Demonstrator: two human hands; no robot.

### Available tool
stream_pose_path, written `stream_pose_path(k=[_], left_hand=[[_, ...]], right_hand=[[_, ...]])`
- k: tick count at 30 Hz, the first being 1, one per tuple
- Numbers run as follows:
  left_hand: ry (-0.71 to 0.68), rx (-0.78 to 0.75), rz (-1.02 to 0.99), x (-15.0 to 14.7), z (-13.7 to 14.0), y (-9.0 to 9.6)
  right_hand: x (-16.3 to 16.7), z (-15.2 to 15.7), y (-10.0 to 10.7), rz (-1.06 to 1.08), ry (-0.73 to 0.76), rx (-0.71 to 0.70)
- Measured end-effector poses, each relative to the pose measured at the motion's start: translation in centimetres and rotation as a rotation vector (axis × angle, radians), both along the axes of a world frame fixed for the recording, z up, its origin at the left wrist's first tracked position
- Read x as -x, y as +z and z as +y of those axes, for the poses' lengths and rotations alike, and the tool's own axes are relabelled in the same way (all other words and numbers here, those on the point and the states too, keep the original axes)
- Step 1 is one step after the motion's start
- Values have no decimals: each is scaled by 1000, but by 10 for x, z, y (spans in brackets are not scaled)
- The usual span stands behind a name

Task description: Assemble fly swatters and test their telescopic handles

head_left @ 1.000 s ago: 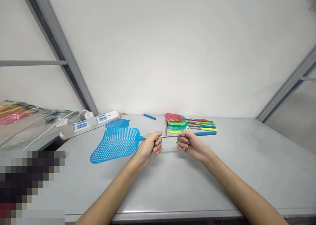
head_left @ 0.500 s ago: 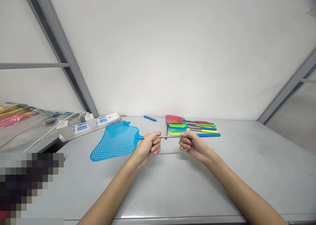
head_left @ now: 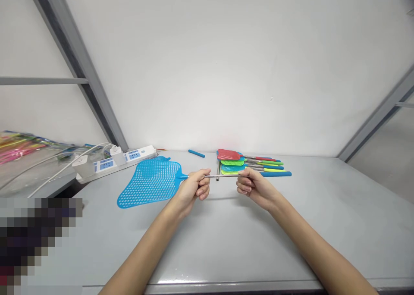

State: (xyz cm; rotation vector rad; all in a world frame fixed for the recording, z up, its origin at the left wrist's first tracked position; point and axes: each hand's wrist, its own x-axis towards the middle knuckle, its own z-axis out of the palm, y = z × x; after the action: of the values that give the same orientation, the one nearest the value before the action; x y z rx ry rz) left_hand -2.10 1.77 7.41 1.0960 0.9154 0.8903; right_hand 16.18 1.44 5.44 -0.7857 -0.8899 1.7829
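Note:
A blue fly swatter (head_left: 152, 180) is held level above the table, its perforated head to the left and its blue grip to the right. My left hand (head_left: 193, 187) is closed round the metal rod near the head. Farther right, my right hand (head_left: 255, 187) pinches the same rod just before the blue grip. Bare rod shows between the two hands. Behind my right hand lies a stack of fly swatters (head_left: 230, 155) in red, green, blue and yellow, their grips pointing right.
A loose blue tube (head_left: 196, 153) lies near the wall. A white power strip (head_left: 132, 158) with plugged-in adapters and cables stands at the left. Plastic-wrapped colourful items (head_left: 22, 150) lie at the far left. The grey table (head_left: 207, 252) runs back to a white wall.
My right hand has shifted slightly right, and the blue grip now reaches farther right. The bare rod between my hands looks a little longer.

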Motion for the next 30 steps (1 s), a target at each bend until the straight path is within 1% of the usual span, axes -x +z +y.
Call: stream_pose_path(k=[6,12,14,18,20,21,25,27,30], left_hand=[[15,23,-43,1,1,-4],[79,109,-109,-1,4,-16],[82,118,-104,-2,5,-18],[81,113,-57,-1,5,-19],[44,89,-31,-1,2,-18],[-1,77,-19,-3,1,-18],[-262,53,22,-11,-10,-22],[-296,17,37,-14,-14,-24],[-304,-9,70,-15,-17,-24]], right_hand=[[2,-1,-2,-28,-22,-12],[10,-3,-17,-15,-4,11],[12,-5,-21,-13,-4,14],[16,-10,-23,-31,1,-44],[19,-13,-22,-26,24,-60],[20,-14,-22,-25,39,-65],[29,-22,-23,-34,97,-113],[33,-25,-25,-50,119,-118],[36,-28,-26,-68,147,-113]])
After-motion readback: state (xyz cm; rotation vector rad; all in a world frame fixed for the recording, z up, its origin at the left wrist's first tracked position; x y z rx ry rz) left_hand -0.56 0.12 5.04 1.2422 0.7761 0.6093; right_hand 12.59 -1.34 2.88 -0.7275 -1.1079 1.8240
